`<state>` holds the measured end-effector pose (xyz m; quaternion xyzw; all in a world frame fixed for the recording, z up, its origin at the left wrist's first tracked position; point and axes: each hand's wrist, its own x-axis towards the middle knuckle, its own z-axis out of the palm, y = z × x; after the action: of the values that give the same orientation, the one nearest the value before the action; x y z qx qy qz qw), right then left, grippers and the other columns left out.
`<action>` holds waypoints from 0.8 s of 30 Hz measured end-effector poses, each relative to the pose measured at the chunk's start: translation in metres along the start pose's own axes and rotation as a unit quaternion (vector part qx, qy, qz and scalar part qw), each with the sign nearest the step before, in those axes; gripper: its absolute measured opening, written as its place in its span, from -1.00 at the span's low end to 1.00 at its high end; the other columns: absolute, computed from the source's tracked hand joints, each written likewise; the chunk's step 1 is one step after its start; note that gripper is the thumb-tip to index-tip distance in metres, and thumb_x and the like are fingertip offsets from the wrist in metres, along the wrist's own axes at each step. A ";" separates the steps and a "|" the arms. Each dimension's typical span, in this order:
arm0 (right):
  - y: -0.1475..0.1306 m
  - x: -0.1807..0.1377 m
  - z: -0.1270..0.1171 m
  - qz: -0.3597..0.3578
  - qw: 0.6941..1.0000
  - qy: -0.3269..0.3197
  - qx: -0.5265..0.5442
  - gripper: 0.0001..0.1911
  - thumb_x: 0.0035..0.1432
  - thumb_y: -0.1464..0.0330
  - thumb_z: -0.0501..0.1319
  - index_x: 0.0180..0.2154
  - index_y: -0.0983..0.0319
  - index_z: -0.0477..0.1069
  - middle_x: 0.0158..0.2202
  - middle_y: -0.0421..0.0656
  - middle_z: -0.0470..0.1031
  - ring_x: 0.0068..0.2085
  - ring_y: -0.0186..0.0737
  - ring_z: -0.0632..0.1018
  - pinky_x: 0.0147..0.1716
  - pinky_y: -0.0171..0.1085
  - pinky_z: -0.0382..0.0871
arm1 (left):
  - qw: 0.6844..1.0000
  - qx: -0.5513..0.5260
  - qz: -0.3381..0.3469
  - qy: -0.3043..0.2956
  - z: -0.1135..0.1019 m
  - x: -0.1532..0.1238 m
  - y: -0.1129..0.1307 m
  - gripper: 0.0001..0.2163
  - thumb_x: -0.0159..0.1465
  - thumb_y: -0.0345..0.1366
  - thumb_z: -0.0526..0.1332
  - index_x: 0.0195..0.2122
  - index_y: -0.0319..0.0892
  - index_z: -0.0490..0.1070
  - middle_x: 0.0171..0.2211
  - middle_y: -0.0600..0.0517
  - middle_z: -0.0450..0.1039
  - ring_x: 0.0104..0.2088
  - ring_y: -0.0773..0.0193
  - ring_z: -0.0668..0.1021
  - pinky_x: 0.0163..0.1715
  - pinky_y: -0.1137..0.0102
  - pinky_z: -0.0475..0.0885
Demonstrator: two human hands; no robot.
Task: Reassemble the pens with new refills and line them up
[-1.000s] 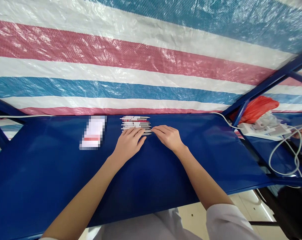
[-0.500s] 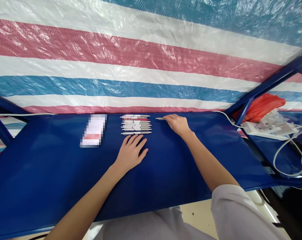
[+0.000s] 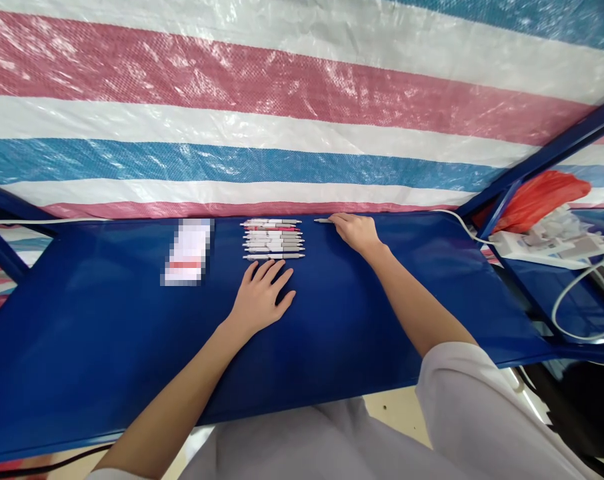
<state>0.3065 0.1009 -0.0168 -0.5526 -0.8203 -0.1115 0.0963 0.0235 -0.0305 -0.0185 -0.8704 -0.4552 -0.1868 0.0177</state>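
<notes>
Several white and grey pens, one of them with red on it, lie side by side in a stack of rows [image 3: 273, 240] near the back of the blue table [image 3: 332, 347]. My left hand [image 3: 263, 297] rests flat on the table just below the nearest pen, fingers spread, holding nothing. To the right of the row, my right hand [image 3: 356, 232] is closed on a single pen [image 3: 323, 221] close to the table's back edge. Its tip points left out of my fingers, and the rest of it is hidden by the hand.
Left of the pens lies a blurred white and red rectangular item [image 3: 186, 253]. A striped plastic sheet [image 3: 282, 120] hangs behind the table. Beyond the blue frame bar at right are a red plastic bag [image 3: 542, 200], a white power strip [image 3: 537, 250] and looped white cables [image 3: 557, 307].
The camera view has tilted down slightly, so the table scene sits a little higher in the picture. Both hands and the pens keep nearly the same places relative to each other.
</notes>
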 end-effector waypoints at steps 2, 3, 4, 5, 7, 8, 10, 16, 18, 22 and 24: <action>0.001 0.002 0.001 -0.010 1.000 0.006 0.003 -0.63 0.33 0.44 0.02 0.02 0.12 0.50 0.06 -0.14 0.57 -0.06 -0.18 0.61 -0.37 -0.31 0.33 | 1.000 0.006 0.000 -0.001 0.001 0.000 0.000 -0.64 0.36 -0.14 0.11 0.10 -0.16 0.46 0.17 -0.16 0.42 0.19 -0.07 0.42 0.22 -0.02 0.20; 0.001 0.003 0.002 -0.014 1.000 0.007 0.004 -0.64 0.33 0.44 0.02 0.02 0.13 0.51 0.06 -0.14 0.57 -0.06 -0.18 0.61 -0.36 -0.31 0.33 | 1.000 0.008 0.000 -0.001 0.001 0.000 0.000 -0.63 0.36 -0.14 0.11 0.10 -0.16 0.46 0.17 -0.16 0.41 0.19 -0.08 0.42 0.22 -0.02 0.19; 0.002 0.004 0.002 -0.017 1.000 0.007 0.004 -0.64 0.33 0.44 0.02 0.02 0.13 0.51 0.06 -0.14 0.57 -0.05 -0.19 0.61 -0.37 -0.31 0.32 | 1.000 0.010 -0.001 -0.001 0.001 0.000 0.000 -0.63 0.36 -0.14 0.10 0.10 -0.17 0.46 0.18 -0.17 0.41 0.20 -0.08 0.41 0.23 -0.02 0.19; 0.002 0.005 0.002 -0.019 1.000 0.006 0.003 -0.64 0.34 0.44 0.02 0.02 0.13 0.51 0.05 -0.14 0.58 -0.06 -0.19 0.61 -0.38 -0.31 0.31 | 1.000 0.010 -0.001 -0.001 0.002 0.000 -0.001 -0.63 0.36 -0.14 0.11 0.10 -0.17 0.46 0.18 -0.17 0.41 0.19 -0.08 0.41 0.23 -0.02 0.19; 0.003 0.006 0.003 -0.020 1.000 0.004 0.000 -0.64 0.35 0.44 0.01 0.02 0.11 0.50 0.05 -0.17 0.58 -0.07 -0.19 0.61 -0.40 -0.30 0.28 | 1.000 0.009 0.000 -0.001 0.002 0.000 -0.001 -0.63 0.36 -0.14 0.11 0.09 -0.18 0.46 0.18 -0.18 0.41 0.19 -0.09 0.42 0.23 -0.02 0.19; 0.003 0.007 0.003 -0.020 1.000 0.003 -0.001 -0.64 0.35 0.43 0.01 0.02 0.11 0.50 0.05 -0.18 0.58 -0.07 -0.19 0.61 -0.41 -0.30 0.27 | 1.000 0.008 -0.001 0.000 0.002 0.000 -0.001 -0.63 0.36 -0.14 0.11 0.09 -0.18 0.47 0.18 -0.18 0.41 0.19 -0.09 0.42 0.23 -0.02 0.19; 0.003 0.007 0.002 -0.018 1.000 0.003 -0.003 -0.63 0.35 0.44 0.00 0.02 0.10 0.50 0.04 -0.18 0.59 -0.08 -0.18 0.62 -0.42 -0.30 0.26 | 1.000 0.007 -0.002 0.001 0.003 0.000 0.000 -0.63 0.36 -0.14 0.11 0.09 -0.18 0.46 0.18 -0.17 0.40 0.19 -0.08 0.41 0.23 -0.02 0.19; 0.002 0.007 0.002 -0.017 1.000 0.010 0.004 -0.64 0.34 0.43 0.02 0.01 0.14 0.51 0.04 -0.15 0.59 -0.09 -0.18 0.61 -0.41 -0.30 0.26 | 1.000 0.003 -0.005 -0.002 0.003 -0.002 0.000 -0.63 0.36 -0.14 0.11 0.10 -0.16 0.45 0.19 -0.17 0.40 0.21 -0.08 0.40 0.24 -0.02 0.17; 0.003 0.007 0.003 -0.023 1.000 0.013 0.004 -0.64 0.35 0.40 0.00 0.01 0.14 0.51 0.04 -0.16 0.59 -0.09 -0.18 0.61 -0.40 -0.30 0.27 | 1.000 0.000 -0.008 -0.002 0.003 -0.002 0.000 -0.64 0.35 -0.14 0.12 0.10 -0.15 0.45 0.19 -0.17 0.39 0.21 -0.08 0.40 0.24 -0.02 0.17; 0.004 0.008 0.003 -0.030 0.999 0.016 0.003 -0.65 0.36 0.36 0.01 0.01 0.15 0.52 0.04 -0.14 0.59 -0.10 -0.17 0.61 -0.38 -0.29 0.28 | 1.000 -0.010 -0.012 -0.001 0.003 -0.002 0.000 -0.64 0.35 -0.15 0.13 0.10 -0.13 0.45 0.19 -0.16 0.40 0.21 -0.08 0.40 0.24 -0.03 0.17; 0.003 0.009 0.002 -0.028 0.999 0.016 0.003 -0.65 0.35 0.34 0.02 0.01 0.16 0.52 0.03 -0.13 0.59 -0.10 -0.17 0.61 -0.38 -0.29 0.29 | 1.000 -0.011 -0.011 0.000 0.003 -0.002 0.000 -0.64 0.35 -0.15 0.13 0.10 -0.13 0.45 0.18 -0.16 0.40 0.20 -0.08 0.40 0.24 -0.04 0.18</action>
<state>0.3059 0.1105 -0.0164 -0.5272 -0.8342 -0.1205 0.1077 0.0231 -0.0317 -0.0222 -0.8652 -0.4630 -0.1925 0.0061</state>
